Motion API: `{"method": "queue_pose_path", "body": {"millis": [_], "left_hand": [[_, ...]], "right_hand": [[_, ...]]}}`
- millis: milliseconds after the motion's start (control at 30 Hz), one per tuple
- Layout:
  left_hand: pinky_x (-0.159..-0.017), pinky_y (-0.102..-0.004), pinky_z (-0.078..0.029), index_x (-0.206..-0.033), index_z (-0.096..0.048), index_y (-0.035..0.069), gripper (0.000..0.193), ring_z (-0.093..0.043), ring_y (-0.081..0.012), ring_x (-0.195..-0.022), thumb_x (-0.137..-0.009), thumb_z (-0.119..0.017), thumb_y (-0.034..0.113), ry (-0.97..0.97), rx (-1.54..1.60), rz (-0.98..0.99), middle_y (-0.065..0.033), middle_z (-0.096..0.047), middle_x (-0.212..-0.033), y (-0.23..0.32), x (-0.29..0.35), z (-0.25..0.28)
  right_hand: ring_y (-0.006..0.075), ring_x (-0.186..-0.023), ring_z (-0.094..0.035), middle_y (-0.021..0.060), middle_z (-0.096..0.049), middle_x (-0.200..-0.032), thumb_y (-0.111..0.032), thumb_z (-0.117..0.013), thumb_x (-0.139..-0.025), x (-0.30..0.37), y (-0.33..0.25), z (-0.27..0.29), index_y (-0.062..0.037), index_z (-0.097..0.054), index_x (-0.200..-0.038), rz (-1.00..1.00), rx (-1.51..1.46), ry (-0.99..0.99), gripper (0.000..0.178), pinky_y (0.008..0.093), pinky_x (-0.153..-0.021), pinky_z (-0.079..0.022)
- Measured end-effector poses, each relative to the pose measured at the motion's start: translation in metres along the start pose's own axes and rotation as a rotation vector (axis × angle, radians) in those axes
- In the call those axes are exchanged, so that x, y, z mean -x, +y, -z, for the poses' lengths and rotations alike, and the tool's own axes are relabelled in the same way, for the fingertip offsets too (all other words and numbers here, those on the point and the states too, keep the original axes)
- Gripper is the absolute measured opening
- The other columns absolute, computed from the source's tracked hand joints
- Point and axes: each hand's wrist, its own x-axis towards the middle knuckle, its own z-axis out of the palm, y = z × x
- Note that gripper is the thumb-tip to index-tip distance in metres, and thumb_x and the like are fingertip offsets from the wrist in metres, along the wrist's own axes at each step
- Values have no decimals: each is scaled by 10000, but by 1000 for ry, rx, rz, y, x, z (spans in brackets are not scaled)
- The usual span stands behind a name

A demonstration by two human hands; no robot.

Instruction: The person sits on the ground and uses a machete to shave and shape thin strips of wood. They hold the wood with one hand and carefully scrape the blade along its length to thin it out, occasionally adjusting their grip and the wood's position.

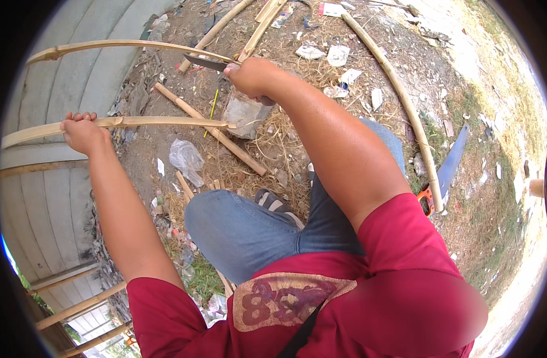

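Observation:
My left hand is closed around a split bamboo strip, which runs across to the right and ends above a stone block. In my right hand, fingers wrapped round its handle, is a knife with a dark blade pointing left. A second, thinner bamboo strip arches above, its right end beside the blade and my right fist. Whether that fist also touches this strip, I cannot tell. The knife's handle is mostly hidden by my fingers.
A bamboo stick and a crumpled clear plastic bag lie on the littered ground before my knees. To the right are a long bamboo pole and a handsaw with an orange handle. A grey panelled wall stands at left.

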Motion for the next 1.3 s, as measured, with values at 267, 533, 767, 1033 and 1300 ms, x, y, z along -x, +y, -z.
{"method": "queue_pose_path", "body": {"millis": [267,533,767,1033,1300], "left_hand": [[-566,-339,-392,-1039,-468,27,214,-395,-154,-619,-1057,-347,203,11,43,-119,-39,-438,-777,61,-10,48],[-580,-345,-364,-1009,-470,38,235,-368,-158,-623,-1064,-332,220,-149,158,-154,-48,-430,-769,89,6,34],[-628,-345,-425,-1060,-465,27,210,-438,-146,-666,-1054,-396,226,-68,336,-92,-42,-468,-796,61,50,-16],[-755,-386,-518,-1201,-450,2,353,-513,-159,-763,-1092,-392,333,4,142,-101,-61,-512,-914,6,86,12],[-593,-315,-399,-1136,-460,3,373,-405,-134,-644,-1083,-391,366,53,161,-201,-32,-444,-782,40,65,22]], "right_hand": [[172,-506,-503,111,-548,-665,-432,-525,-1018,0,9,72,47,-580,-841,-4,-604,151,513,317,-419,-384],[139,-503,-472,63,-516,-681,-414,-532,-1016,-4,67,129,-3,-530,-823,-34,-663,604,454,307,-426,-410],[162,-513,-554,78,-559,-646,-462,-524,-1010,-6,60,97,27,-581,-912,90,-543,490,502,340,-458,-431],[178,-599,-606,92,-610,-717,-471,-551,-1000,11,46,28,52,-622,-1109,2,-107,142,538,360,-559,-486],[368,-848,-672,242,-677,-873,-524,-556,-969,-2,55,-10,68,-644,-1040,146,227,-9,603,449,-785,-497]]}}
